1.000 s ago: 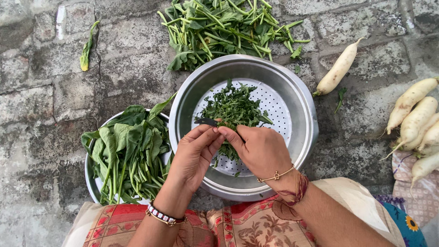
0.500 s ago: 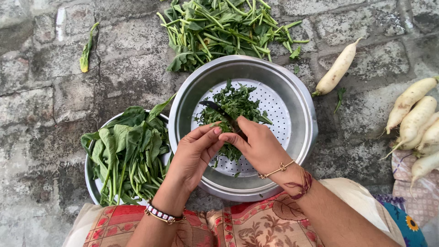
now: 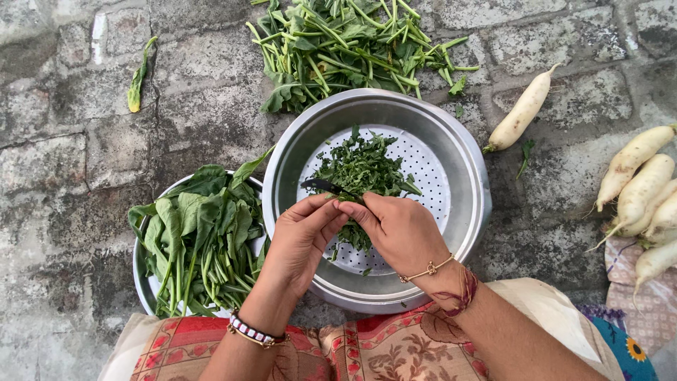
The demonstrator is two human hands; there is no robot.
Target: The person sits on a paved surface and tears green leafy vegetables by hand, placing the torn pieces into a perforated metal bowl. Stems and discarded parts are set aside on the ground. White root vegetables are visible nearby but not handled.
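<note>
My left hand (image 3: 300, 240) and my right hand (image 3: 398, 229) meet over the near side of a steel colander bowl (image 3: 462, 176). My right hand grips a small dark knife (image 3: 321, 186) whose blade points left over the bowl. My left hand pinches a bit of green leaf against the blade; the leaf is mostly hidden by my fingers. Chopped greens (image 3: 363, 169) lie heaped on the perforated bottom. A steel plate (image 3: 144, 286) heaped with whole spinach leaves (image 3: 201, 240) sits just left of the bowl, beside my left wrist.
A pile of leafy stems (image 3: 352, 42) lies on the stone floor behind the bowl. One white radish (image 3: 522, 109) lies to the right of it, several more (image 3: 645, 194) at the right edge over a patterned cloth (image 3: 652, 317). A stray leaf (image 3: 137, 77) lies far left.
The knife tip has swung left and lower across the bowl. Both hands stay together at the near rim, shifted slightly.
</note>
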